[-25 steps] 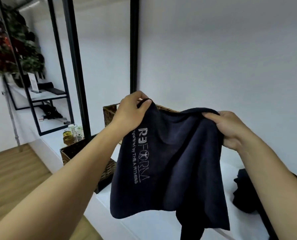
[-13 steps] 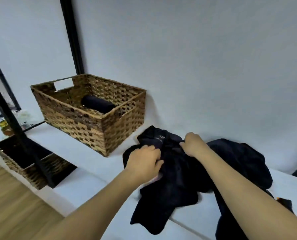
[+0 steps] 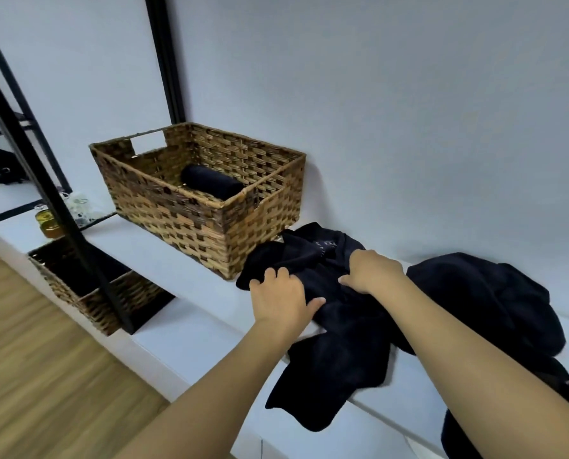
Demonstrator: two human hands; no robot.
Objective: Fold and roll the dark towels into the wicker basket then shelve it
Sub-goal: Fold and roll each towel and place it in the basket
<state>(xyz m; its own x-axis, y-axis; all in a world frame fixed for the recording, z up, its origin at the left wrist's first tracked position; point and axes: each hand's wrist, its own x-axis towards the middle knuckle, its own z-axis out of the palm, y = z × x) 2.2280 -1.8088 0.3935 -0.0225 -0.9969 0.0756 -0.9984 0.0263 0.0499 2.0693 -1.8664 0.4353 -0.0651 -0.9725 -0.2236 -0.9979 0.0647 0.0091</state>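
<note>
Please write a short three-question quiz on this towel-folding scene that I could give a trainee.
1. True or false: the wicker basket already holds one rolled towel.
2. Which hand lies nearer the basket: A) the left hand, B) the right hand?
3. Fill in: both hands rest on the crumpled dark towel, whose lower edge hangs over the front of the white ____.

Key
1. True.
2. A.
3. Ledge; a pile of more dark towels lies to its right.
</note>
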